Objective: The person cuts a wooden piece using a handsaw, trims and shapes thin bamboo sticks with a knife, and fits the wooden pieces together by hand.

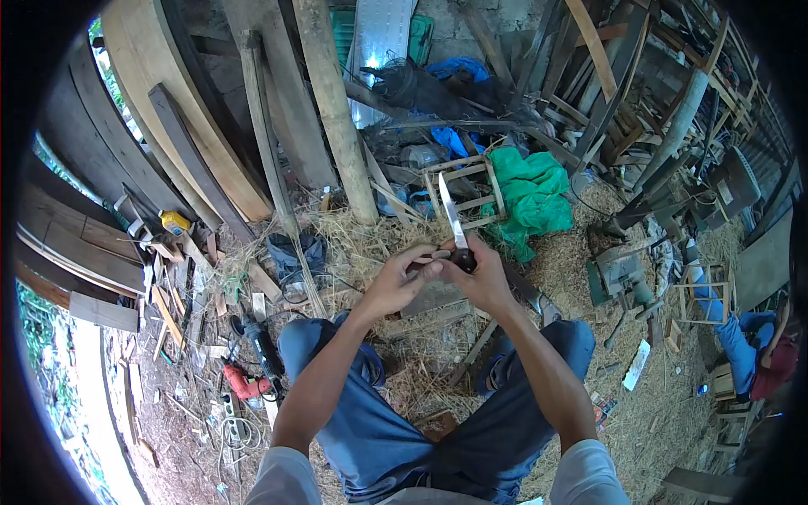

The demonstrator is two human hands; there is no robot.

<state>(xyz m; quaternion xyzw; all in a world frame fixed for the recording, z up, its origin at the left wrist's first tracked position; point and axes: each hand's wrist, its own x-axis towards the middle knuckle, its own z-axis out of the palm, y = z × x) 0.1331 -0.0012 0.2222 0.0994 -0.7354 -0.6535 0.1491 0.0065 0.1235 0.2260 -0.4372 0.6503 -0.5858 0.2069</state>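
My right hand grips the dark handle of a knife, whose long blade points up and away from me. My left hand is closed around a small thin piece held against the knife handle, too small to identify. Both hands meet in front of my knees, above my blue trousers. I sit over straw and wood shavings.
A red power drill and a dark power tool lie at my left. Planks and posts lean behind. A small wooden frame and green cloth lie ahead. Another person sits at the right edge.
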